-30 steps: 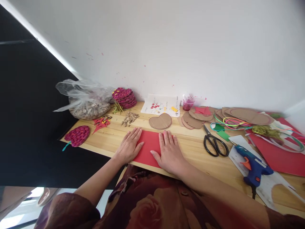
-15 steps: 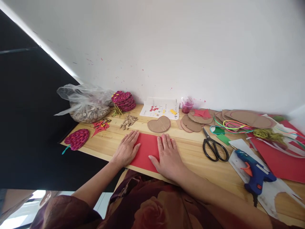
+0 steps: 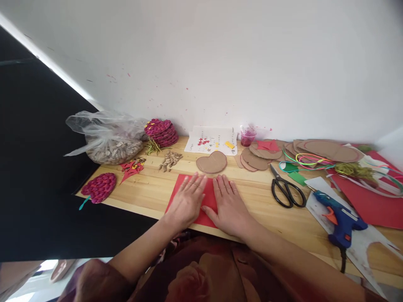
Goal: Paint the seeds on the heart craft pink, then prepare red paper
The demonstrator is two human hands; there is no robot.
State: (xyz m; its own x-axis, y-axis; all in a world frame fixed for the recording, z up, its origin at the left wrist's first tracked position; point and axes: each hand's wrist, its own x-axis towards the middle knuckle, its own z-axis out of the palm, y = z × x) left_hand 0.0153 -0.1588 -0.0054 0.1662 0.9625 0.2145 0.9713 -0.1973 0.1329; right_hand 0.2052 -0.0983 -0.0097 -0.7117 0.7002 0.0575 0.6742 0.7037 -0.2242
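Observation:
A red sheet of paper [image 3: 175,197] lies flat at the table's front edge. My left hand [image 3: 188,200] rests palm down across its middle, fingers stretched out, holding nothing. Beside it my right hand [image 3: 229,205] lies flat over the paper's right edge, fingers extended. Just behind the paper is a heart-shaped piece of cardboard [image 3: 211,162] with a dark outline. To the right of my right hand lie black-handled scissors [image 3: 288,191], blades pointing to the back. The parts of the paper beneath both hands are hidden.
A blue glue gun [image 3: 340,220] rests on white paper at right, near cardboard pieces [image 3: 330,150] and coloured cords [image 3: 302,160]. At left are a seed-filled plastic bag [image 3: 113,147], loose seeds [image 3: 170,160], stacked purple pieces [image 3: 161,134] and one purple heart [image 3: 99,187]. A cup [image 3: 247,136] stands behind.
My left hand has slid to the right, from the paper's left edge onto its middle, closer to my right hand. The right hand stays flat on the right edge. The view has shifted slightly.

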